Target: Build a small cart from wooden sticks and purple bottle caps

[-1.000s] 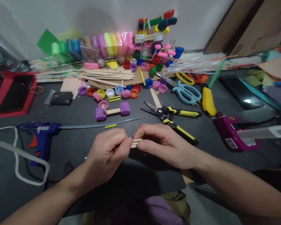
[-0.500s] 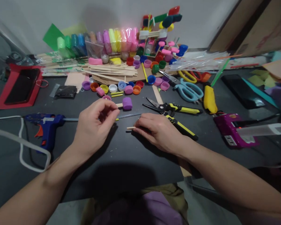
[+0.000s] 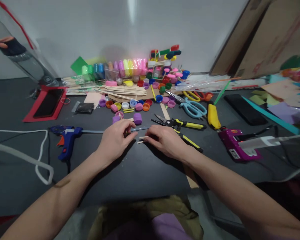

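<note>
Small wooden sticks (image 3: 143, 137) poke out from the pinched fingertips of my right hand (image 3: 165, 138), low over the dark table. Just left of them is my left hand (image 3: 118, 136), its thumb and forefinger curled toward each other; whether anything is between them I cannot make out. Beyond the left fingers lies a purple cap (image 3: 137, 118) with light sticks at its side. A clear glue stick (image 3: 141, 128) lies behind both hands. Black and yellow pliers (image 3: 190, 124) rest beyond my right hand.
A blue glue gun (image 3: 68, 138) lies at left with its white cord. Coloured caps (image 3: 146, 107), bundled wooden sticks (image 3: 126, 90) and blue scissors (image 3: 193, 108) sit farther back. A purple power adapter (image 3: 237, 145) is at right, a bottle (image 3: 30, 65) at back left.
The view has tilted up, showing more wall and the bottle. My hands are closer together, and a second stick end now shows by my right fingertips.
</note>
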